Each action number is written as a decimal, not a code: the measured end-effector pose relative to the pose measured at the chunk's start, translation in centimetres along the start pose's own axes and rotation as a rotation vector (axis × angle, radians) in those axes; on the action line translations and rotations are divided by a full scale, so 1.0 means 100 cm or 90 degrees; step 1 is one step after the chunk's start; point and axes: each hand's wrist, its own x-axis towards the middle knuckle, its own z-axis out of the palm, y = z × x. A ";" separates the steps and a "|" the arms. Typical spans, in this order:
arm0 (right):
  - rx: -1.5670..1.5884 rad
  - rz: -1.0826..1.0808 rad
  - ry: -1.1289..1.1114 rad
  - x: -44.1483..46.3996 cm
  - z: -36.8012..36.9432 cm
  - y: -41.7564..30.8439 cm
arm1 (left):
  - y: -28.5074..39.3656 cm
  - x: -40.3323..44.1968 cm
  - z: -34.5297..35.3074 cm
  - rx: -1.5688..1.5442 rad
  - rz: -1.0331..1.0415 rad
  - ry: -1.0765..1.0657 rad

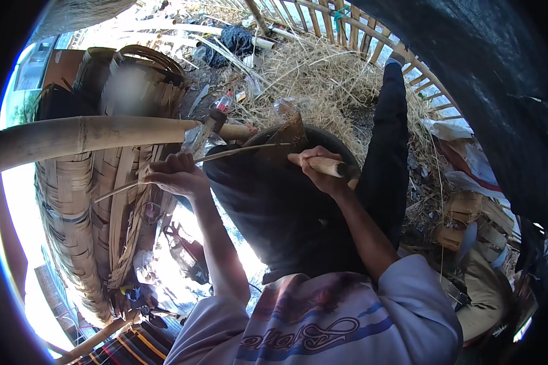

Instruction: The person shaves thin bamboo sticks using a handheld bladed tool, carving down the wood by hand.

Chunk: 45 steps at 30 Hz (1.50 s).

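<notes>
My left hand (178,174) is closed around a thin strip (227,152), which slants from lower left up to the right across my dark-clothed thigh. My right hand (323,169) grips the thick wooden handle (327,165) of a tool with a broad, rust-brown blade (294,132). The strip's right end lies at the blade, in front of my right hand; whether they touch I cannot tell. Both hands are above my lap.
A thick bamboo pole (91,135) crosses the left side, with woven baskets (67,194) around it. Dry straw (323,70), a plastic bottle (224,102) and black plastic (236,39) lie ahead. A slatted bamboo fence (371,30) curves along the upper right, beside a dark sheet (493,79).
</notes>
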 end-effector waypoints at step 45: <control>-0.008 -0.047 0.080 -0.004 0.011 -0.006 | -0.015 0.005 0.006 0.258 0.171 0.168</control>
